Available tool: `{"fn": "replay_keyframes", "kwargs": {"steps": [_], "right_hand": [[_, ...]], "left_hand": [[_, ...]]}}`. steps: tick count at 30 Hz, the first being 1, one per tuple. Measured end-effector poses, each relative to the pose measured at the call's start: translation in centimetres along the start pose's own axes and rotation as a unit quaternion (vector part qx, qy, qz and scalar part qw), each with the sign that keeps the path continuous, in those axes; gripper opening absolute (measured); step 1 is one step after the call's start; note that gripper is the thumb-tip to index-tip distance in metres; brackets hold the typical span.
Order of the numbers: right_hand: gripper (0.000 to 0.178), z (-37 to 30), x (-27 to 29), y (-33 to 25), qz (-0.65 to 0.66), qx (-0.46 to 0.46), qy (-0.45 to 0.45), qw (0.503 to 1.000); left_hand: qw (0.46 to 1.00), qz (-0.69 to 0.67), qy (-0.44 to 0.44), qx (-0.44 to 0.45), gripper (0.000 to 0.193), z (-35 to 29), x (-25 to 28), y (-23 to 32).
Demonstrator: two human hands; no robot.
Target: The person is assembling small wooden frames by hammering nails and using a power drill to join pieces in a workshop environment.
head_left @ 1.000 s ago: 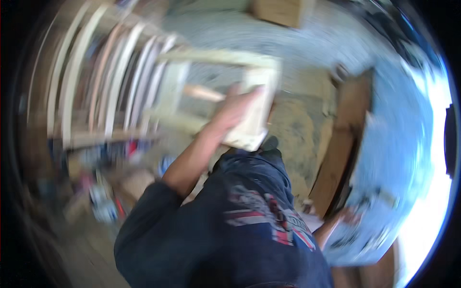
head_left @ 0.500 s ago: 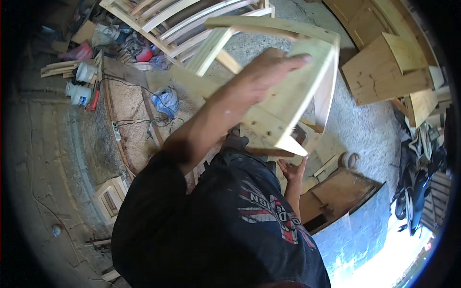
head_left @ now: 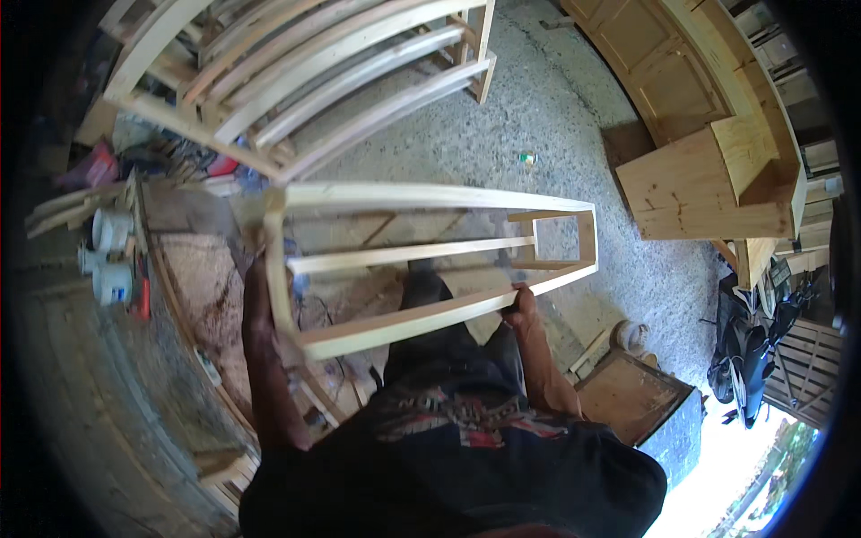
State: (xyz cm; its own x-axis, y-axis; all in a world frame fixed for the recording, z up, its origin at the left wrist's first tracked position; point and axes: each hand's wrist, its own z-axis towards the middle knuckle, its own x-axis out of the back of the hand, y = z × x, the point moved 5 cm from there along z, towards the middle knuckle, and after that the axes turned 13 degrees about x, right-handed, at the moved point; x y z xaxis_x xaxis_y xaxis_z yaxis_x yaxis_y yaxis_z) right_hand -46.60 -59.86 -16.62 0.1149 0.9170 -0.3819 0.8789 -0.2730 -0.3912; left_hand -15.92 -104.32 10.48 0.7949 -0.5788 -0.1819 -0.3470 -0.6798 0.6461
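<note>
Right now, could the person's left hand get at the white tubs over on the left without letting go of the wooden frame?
Probably not. The left hand grips the wooden frame at its left end, and the white tubs sit well off to the left on the floor, so it would likely have to release first.

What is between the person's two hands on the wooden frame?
In the head view, one long pale rail of the wooden frame runs from the left hand to the right hand; nothing else lies there.
</note>
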Motion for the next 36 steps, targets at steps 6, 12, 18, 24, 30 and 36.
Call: {"fn": "replay_keyframes", "kwargs": {"steps": [6,12,18,24,30,36], "right_hand": [[0.039,11.6,-13.7,2.6,-0.082,0.075,0.078,0.991],[0.055,28.8,-23.1,5.6,-0.131,0.109,0.033,0.985],[0.067,39.9,-29.2,6.7,-0.191,0.162,0.067,0.966],[0.058,43.6,-34.5,6.8,-0.232,0.194,0.030,0.953],[0.076,42.9,-33.0,8.5,-0.276,0.149,-0.044,0.948],[0.059,33.5,-21.4,7.3,-0.611,0.170,-0.034,0.773]], "left_hand": [[0.983,0.088,0.164,-0.013,0.057,11.5,13.9,1.1],[0.906,0.208,0.362,0.064,0.063,31.8,22.2,-4.7],[0.921,0.102,0.368,0.082,0.075,45.3,27.0,-10.9],[0.920,0.129,0.370,0.009,0.068,53.7,28.1,-11.9],[0.909,0.254,0.328,0.040,0.076,56.4,27.9,-12.5],[0.830,0.351,0.426,-0.073,0.066,46.4,22.3,-19.8]]}}
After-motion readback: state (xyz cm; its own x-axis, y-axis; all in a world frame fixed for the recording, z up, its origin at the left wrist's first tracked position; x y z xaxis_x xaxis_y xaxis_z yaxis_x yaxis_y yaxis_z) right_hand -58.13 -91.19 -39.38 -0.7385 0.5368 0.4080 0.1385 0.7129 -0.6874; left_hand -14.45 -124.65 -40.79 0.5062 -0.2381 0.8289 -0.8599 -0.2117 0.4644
